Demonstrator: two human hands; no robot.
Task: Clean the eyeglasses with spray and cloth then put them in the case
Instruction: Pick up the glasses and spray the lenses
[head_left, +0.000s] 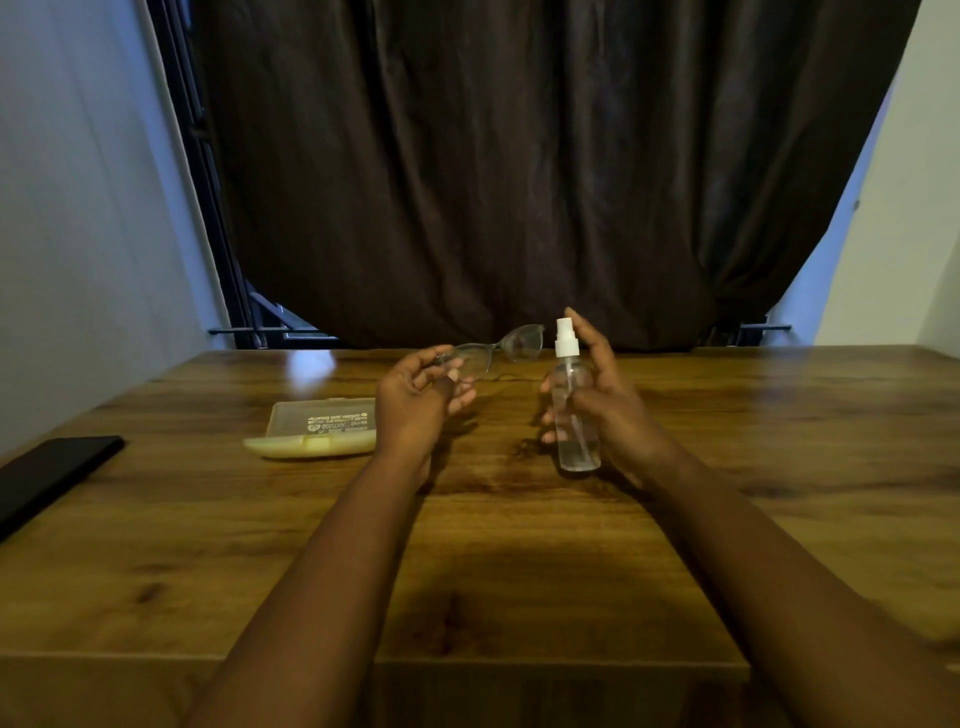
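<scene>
My left hand (415, 400) holds the eyeglasses (511, 345) by their near lens rim, lifted above the wooden table (519, 545); the far lens points toward the sprayer. My right hand (602, 400) grips a clear spray bottle (574, 415) upright, with its white nozzle (565, 338) level with the lenses and the forefinger raised beside the nozzle top. A little liquid sits in the bottle's bottom. The translucent yellowish case (317, 428) lies open on the table to the left of my left hand. No cloth is visible.
A flat black object (52, 475), perhaps a phone, lies at the table's left edge. A dark curtain (519, 156) hangs behind the table's far edge, with pale walls on both sides.
</scene>
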